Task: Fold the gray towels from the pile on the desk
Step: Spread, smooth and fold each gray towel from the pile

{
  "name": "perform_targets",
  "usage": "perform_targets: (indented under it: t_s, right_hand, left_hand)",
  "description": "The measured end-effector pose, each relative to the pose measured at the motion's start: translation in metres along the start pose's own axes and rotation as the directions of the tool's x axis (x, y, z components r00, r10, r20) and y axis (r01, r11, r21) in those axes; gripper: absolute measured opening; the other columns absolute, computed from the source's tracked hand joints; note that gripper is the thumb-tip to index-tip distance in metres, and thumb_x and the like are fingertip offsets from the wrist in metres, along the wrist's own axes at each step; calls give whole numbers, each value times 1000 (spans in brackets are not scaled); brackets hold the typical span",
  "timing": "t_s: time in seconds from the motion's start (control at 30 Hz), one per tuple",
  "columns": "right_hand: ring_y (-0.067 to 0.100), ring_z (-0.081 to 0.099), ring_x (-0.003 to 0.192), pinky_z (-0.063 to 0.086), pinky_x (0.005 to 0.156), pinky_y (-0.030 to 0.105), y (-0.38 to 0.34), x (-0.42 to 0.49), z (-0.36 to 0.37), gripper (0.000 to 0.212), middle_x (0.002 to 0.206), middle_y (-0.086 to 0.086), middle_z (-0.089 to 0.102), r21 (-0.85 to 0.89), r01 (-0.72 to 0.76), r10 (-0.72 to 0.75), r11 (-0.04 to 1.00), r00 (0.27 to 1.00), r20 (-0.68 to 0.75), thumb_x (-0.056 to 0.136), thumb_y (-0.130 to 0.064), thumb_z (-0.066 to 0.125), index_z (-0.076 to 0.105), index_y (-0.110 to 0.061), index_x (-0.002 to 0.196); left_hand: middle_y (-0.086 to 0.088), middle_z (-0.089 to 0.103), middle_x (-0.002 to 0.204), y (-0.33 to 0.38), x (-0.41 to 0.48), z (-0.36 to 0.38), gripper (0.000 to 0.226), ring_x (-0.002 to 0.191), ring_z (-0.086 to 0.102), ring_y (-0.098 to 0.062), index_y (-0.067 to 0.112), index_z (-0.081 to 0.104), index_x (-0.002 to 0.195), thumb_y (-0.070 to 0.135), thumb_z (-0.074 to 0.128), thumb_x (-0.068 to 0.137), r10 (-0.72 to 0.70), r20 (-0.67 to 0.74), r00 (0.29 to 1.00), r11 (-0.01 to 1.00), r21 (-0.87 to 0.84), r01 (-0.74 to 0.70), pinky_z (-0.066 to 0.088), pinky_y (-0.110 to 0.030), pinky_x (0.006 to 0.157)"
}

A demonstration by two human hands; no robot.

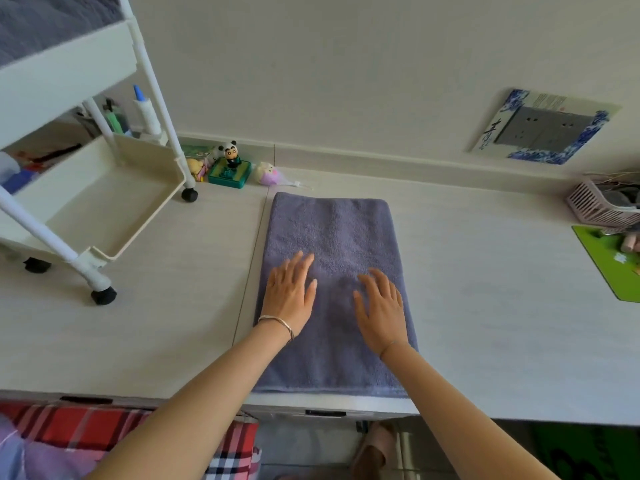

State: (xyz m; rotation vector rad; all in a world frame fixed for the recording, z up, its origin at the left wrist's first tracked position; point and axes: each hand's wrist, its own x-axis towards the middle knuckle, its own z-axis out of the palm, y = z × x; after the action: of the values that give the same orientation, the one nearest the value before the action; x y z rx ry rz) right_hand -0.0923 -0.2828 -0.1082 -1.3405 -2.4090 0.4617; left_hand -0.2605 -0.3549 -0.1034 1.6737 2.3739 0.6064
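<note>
Both bare arms reach forward over the desk (485, 271), palms down. The left hand (289, 292), a thin bangle (277, 322) at its wrist, lies flat on the towel (332, 230) near its left edge, fingers straight and close together, gripping nothing. Beside it, the right hand (381, 311) is open too, fingers spread and slightly blurred above a soft shadow; whether it presses the cloth or hovers just over it cannot be told.

The gray towel lies in the middle of the desk as a long, smooth rectangle running away from the person. Its near hem sits at the desk's front edge, its far end is rounded, and its left side follows a seam in the desktop.

At far left a white wheeled cart (104, 202) stands on the desk, with gray cloth (45, 22) in its top tray. A panda figure (230, 154) and small toys sit against the wall behind the towel. To the right, a wall socket (543, 128) has a blue patterned surround; below it are a pink basket (595, 209) and a green mat (609, 261).
</note>
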Motion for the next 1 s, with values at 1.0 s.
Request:
perform_targets:
  t_s: [1.0]
  right_hand:
    - [10, 0, 146, -3, 119, 31, 84, 106, 0, 61, 158, -12, -8, -95, 60, -36, 994, 971, 238, 94, -56, 14, 7, -33, 150]
  left_hand:
    - [7, -18, 155, -11, 62, 34, 79, 145, -14, -24, 39, -20, 141, 74, -23, 70, -128, 220, 967, 965, 252, 71, -17, -51, 110]
